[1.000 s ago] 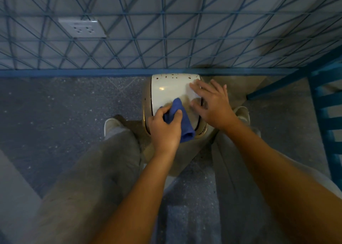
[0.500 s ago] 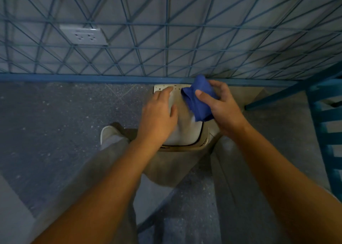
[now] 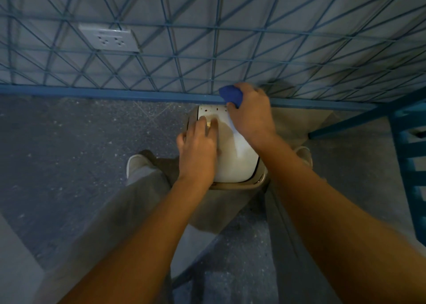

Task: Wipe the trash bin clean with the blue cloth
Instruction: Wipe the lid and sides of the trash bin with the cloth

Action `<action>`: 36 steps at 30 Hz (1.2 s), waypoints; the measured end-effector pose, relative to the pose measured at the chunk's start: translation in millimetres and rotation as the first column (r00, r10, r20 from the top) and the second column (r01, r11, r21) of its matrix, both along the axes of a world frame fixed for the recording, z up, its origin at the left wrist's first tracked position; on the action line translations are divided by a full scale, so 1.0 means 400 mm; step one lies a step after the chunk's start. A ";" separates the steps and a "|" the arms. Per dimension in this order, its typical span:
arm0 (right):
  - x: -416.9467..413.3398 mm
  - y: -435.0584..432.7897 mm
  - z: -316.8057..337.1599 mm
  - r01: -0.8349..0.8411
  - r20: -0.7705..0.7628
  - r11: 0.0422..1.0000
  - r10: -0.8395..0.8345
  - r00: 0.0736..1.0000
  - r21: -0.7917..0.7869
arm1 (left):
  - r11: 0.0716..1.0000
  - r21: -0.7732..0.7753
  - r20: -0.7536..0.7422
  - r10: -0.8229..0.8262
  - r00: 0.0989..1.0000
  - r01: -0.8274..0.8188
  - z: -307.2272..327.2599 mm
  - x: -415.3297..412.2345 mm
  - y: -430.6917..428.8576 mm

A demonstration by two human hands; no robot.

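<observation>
Since half a second back, the right hand (image 3: 251,114) has carried the blue cloth (image 3: 231,98) further away from the body, up to the far edge of the trash bin (image 3: 235,158). The left hand (image 3: 198,147) hasn't really gone anywhere, still flat on the lid.

Right hand is clamped around the bunched cloth, with only a blue lump poking out past the knuckles at the bin's far end. Most of the cloth is buried in the fist, so can't tell how it's folded. Left hand is open, fingers spread and pressed onto the near-left part of the bin's white lid, not gripping anything.

The two hands cover a good chunk of the lid. What shows is a strip at the far edge with dark brown specks on it, plus the smooth near-right part. The bin's body is mostly hidden under the lid and the forearms, just a beige rim showing at the near side. A bit motion-blurred overall.

Room is tight: the bin's far edge sits right against the blue rail (image 3: 115,95) at the base of the wire-grid wall (image 3: 253,50). A blue frame (image 3: 410,153) stands off to the bin's right. Shoes (image 3: 136,163) flank the bin, with open speckled floor (image 3: 69,142) to its left. A wall socket (image 3: 110,38) is beyond the bin, up and left.
</observation>
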State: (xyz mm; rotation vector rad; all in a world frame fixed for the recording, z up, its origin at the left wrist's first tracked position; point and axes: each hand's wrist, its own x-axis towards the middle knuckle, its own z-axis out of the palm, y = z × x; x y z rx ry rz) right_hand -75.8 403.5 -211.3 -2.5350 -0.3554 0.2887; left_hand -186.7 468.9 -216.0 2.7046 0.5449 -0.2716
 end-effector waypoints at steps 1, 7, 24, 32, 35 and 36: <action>-0.005 0.017 -0.001 -0.038 -0.003 0.999 0.038 0.999 0.013 | 1.000 -0.002 0.003 0.004 1.000 -0.004 -0.001 -0.001 0.001; 0.046 -0.011 -0.016 -0.066 0.002 0.996 0.066 0.998 -0.052 | 1.000 -0.011 0.012 0.008 1.000 -0.008 0.002 -0.003 0.003; 0.075 0.005 -0.051 -0.129 -0.104 0.989 0.121 0.987 -0.077 | 1.000 -0.005 0.020 0.004 1.000 -0.004 0.001 -0.004 0.004; 0.060 0.053 -0.063 -0.257 -0.160 0.967 0.254 0.954 0.003 | 1.000 -0.012 0.046 0.002 0.999 -0.001 0.000 -0.003 -0.003; 0.042 0.092 -0.054 -0.379 -0.184 0.923 0.385 0.904 0.070 | 1.000 -0.012 0.087 0.022 0.996 -0.021 -0.003 -0.006 -0.008; 0.038 0.100 -0.050 -0.420 -0.204 0.901 0.434 0.877 0.111 | 0.999 -0.009 0.098 0.034 0.995 -0.034 -0.003 -0.007 -0.009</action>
